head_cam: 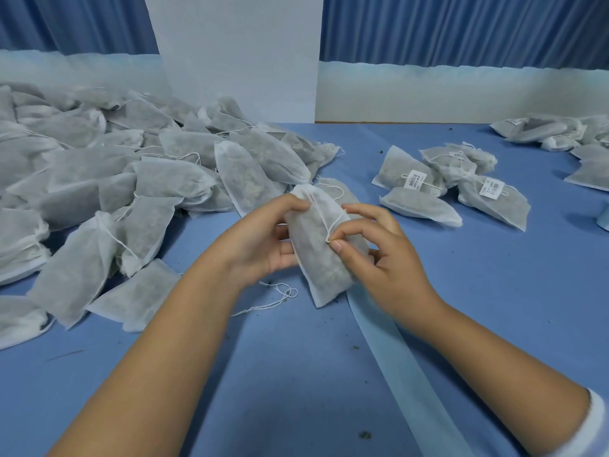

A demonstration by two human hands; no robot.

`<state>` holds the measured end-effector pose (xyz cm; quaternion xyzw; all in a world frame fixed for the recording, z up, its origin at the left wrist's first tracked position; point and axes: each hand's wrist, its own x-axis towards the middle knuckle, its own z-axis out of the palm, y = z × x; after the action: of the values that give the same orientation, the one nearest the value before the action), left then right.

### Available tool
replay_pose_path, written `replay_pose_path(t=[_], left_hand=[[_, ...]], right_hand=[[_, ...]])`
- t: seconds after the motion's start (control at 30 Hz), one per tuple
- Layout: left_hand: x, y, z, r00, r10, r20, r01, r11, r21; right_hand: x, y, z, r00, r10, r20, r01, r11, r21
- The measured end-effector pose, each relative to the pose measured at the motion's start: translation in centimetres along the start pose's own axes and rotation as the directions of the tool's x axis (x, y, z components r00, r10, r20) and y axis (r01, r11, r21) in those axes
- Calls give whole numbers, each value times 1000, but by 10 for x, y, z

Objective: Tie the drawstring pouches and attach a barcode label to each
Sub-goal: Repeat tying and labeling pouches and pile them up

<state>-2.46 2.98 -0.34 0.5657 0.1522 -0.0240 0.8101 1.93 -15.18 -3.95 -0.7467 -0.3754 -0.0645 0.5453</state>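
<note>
At nine o'clock we see a heap of white gauzy pouches [99, 166], filled with grey-green matter, on the blue table [494, 291]. At centre, our left hand [260, 239] grips one such filled white pouch [316, 258] near its gathered neck, which points toward twelve. Its thin white drawstring [324, 219] runs down to our right hand [389, 258], whose fingers [342, 237] pinch the loop. At two o'clock lie pouches bearing white barcode labels [417, 180].

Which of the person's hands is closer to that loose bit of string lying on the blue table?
Left. The left hand, gripping the pouch, is right beside the loose string; the right hand, pinching the pouch's drawstring, is on the pouch's far side.
</note>
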Motion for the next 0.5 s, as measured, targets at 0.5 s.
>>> replay_pose_path(t=[0.5], left_hand=[[7, -10, 4, 995, 95, 12, -95, 994, 55]], right_hand=[[3, 3, -4, 998, -12, 58, 14, 1000, -28]])
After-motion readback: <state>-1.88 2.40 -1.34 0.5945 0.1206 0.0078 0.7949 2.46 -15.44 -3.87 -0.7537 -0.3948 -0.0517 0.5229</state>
